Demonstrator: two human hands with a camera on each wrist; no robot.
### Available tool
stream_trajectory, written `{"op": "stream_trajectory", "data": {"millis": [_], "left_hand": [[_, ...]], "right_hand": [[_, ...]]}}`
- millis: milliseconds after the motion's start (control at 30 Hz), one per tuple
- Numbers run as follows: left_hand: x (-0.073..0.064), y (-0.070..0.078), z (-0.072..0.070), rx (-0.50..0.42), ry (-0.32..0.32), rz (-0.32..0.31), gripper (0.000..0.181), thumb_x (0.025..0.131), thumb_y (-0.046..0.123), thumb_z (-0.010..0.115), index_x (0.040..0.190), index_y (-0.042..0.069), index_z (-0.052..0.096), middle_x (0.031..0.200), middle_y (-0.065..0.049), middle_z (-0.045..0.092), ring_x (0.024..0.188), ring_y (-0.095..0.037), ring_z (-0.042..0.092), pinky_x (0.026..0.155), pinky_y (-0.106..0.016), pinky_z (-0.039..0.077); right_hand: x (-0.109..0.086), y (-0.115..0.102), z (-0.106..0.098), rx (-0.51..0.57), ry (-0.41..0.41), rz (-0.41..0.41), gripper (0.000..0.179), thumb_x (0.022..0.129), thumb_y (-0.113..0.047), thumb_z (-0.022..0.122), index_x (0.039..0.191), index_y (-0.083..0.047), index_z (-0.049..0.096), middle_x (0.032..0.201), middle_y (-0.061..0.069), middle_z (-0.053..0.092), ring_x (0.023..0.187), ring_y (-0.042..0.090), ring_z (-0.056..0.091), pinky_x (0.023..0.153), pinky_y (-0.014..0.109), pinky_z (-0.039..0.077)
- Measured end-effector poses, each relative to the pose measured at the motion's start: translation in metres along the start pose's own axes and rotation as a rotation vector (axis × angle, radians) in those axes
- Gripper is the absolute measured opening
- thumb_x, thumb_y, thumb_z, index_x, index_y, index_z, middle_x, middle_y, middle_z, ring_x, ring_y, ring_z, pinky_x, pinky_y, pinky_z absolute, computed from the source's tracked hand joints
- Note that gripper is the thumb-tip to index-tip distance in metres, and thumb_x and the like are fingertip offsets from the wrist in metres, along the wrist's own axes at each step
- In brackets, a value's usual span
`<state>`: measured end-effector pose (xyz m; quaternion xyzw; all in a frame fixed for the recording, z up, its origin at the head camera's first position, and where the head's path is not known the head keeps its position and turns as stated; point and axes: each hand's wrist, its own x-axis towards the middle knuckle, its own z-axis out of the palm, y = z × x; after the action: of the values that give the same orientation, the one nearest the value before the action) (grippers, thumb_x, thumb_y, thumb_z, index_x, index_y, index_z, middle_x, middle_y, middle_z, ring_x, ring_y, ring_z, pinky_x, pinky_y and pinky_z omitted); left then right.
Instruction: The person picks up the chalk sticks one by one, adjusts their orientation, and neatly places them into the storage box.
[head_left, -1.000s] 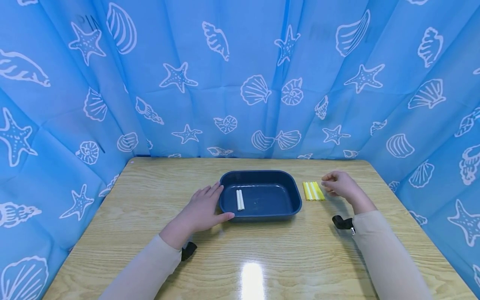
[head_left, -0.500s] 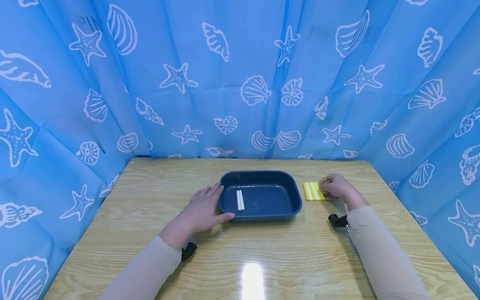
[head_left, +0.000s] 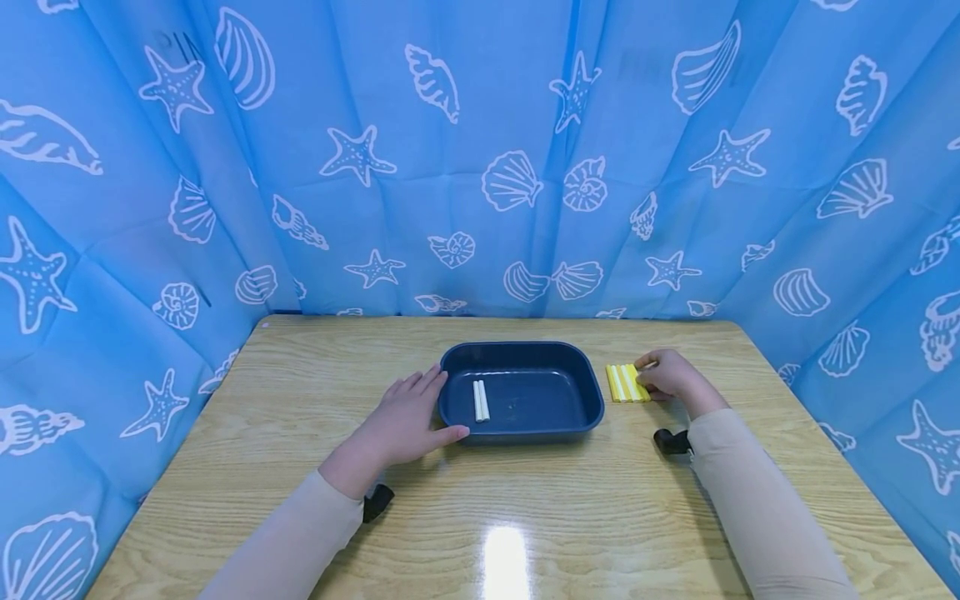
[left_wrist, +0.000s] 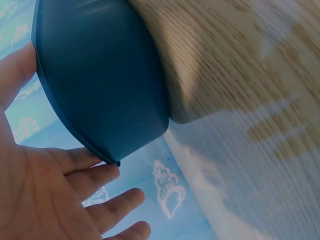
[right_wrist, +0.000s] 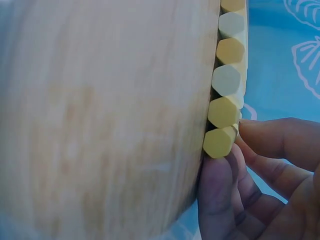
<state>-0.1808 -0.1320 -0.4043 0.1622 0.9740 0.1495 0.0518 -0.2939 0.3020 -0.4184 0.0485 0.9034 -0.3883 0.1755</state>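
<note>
A dark blue rectangular basin (head_left: 521,435) stands on the table, with two white chalk sticks (head_left: 481,402) lying side by side inside at its left. My left hand (head_left: 401,425) rests on the basin's left end, fingers spread; in the left wrist view thumb and fingertips touch the rim (left_wrist: 65,122). Right of the basin lies a flat row of yellow and white chalk sticks (head_left: 624,383). My right hand (head_left: 670,375) is at the row's right end. Seen from the right wrist, its thumb and fingers pinch the outermost yellow hexagonal chalk stick (right_wrist: 219,143), which still lies against its neighbour.
The wooden table (head_left: 480,492) runs back to a blue curtain (head_left: 480,250) printed with white seashells and starfish, which also hangs at both sides. A bright light reflection falls on the front of the tabletop.
My right hand has moved left to the row's right end, and its fingers have come onto the outermost yellow chalk stick. The left hand and basin stay put.
</note>
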Motion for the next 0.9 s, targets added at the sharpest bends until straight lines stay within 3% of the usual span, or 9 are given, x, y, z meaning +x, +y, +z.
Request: {"op": "stream_trajectory", "data": {"millis": [333, 700, 900], "left_hand": [[0.0001, -0.0007, 0.0012, -0.009, 0.003, -0.001, 0.097, 0.09, 0.064, 0.062, 0.158, 0.004, 0.026, 0.165, -0.014, 0.022, 0.149, -0.041, 0.022, 0.121, -0.057, 0.014], [-0.0002, 0.0, 0.0004, -0.005, 0.007, 0.005, 0.097, 0.09, 0.065, 0.061, 0.158, 0.003, 0.027, 0.164, -0.014, 0.023, 0.149, -0.041, 0.023, 0.12, -0.057, 0.015], [-0.0002, 0.0003, 0.0006, -0.008, 0.006, 0.003, 0.097, 0.09, 0.065, 0.061, 0.158, 0.004, 0.027, 0.164, -0.014, 0.023, 0.149, -0.041, 0.022, 0.12, -0.057, 0.015]], "right_hand": [[-0.0016, 0.0005, -0.0002, -0.013, 0.003, 0.012, 0.043, 0.1, -0.003, 0.052, 0.14, 0.012, 0.046, 0.119, 0.027, 0.057, 0.085, 0.022, 0.063, 0.069, 0.034, 0.057], [-0.0026, 0.0012, 0.0011, -0.021, 0.03, 0.009, 0.042, 0.099, -0.005, 0.054, 0.137, 0.012, 0.049, 0.108, 0.021, 0.057, 0.08, 0.02, 0.058, 0.066, 0.033, 0.055], [0.0004, 0.0012, 0.0013, -0.05, 0.026, 0.006, 0.044, 0.095, -0.003, 0.057, 0.135, 0.012, 0.049, 0.111, 0.024, 0.058, 0.079, 0.02, 0.058, 0.065, 0.031, 0.054]]}}
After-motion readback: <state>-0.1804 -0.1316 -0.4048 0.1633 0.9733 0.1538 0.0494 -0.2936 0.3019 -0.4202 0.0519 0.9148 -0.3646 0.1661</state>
